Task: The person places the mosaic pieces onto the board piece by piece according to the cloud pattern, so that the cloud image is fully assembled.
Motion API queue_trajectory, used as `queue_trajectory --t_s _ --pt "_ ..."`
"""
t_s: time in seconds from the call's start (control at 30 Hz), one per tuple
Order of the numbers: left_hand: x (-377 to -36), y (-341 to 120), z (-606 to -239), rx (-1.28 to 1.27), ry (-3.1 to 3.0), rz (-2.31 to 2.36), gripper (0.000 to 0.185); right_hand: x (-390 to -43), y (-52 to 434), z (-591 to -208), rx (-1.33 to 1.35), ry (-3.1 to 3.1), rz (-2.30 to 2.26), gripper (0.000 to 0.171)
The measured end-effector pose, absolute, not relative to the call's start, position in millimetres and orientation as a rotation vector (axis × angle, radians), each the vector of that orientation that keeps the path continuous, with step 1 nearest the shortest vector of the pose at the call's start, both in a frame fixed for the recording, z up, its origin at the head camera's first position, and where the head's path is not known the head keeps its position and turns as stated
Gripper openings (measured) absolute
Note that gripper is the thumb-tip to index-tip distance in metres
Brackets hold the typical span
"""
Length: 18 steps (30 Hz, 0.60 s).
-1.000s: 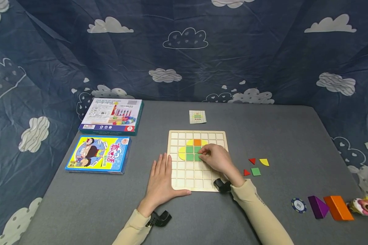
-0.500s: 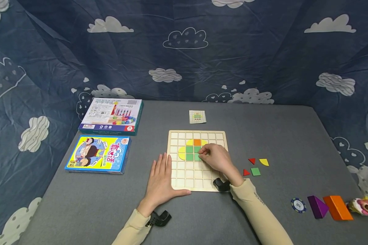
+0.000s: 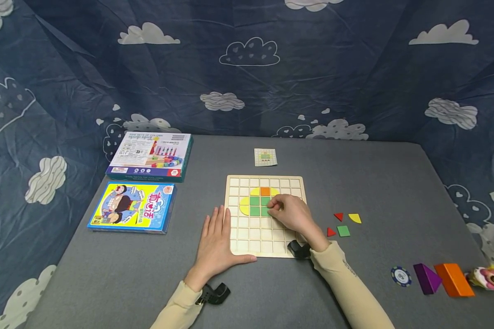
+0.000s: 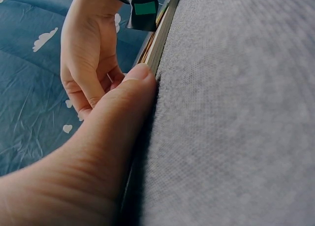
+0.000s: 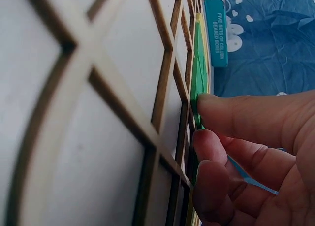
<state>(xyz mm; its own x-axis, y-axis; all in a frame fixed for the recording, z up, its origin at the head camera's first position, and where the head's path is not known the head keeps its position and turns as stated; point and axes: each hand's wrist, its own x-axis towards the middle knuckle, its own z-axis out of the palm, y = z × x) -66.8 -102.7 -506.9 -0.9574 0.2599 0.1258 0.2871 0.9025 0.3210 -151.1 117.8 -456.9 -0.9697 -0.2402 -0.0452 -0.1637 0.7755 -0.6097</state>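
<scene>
A wooden grid board lies on the grey table. It carries yellow pieces, an orange square and green squares. My right hand rests on the board, its curled fingertips pinching the edge of a green tile at the right of the green block. In the right wrist view the thumb and a finger meet on that tile. My left hand lies flat on the table, thumb pressed along the board's edge.
Two red triangles, a green square and a yellow piece lie right of the board. A pattern card sits behind it, two boxes at left. A chip, purple and orange blocks at front right.
</scene>
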Motion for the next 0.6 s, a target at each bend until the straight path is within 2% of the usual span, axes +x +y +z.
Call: queue_trajectory --t_s 0.33,0.6 --pt "-66.8 -101.0 -508.3 -0.434 -2.988 -0.518 0.136 -148.3 123.2 -456.8 -0.34 2.834 -0.977 0.006" --pt "-65.8 -101.4 -505.4 -0.432 -2.977 -0.555 0.136 -142.0 148.1 -452.4 -0.343 2.861 -1.046 0.009"
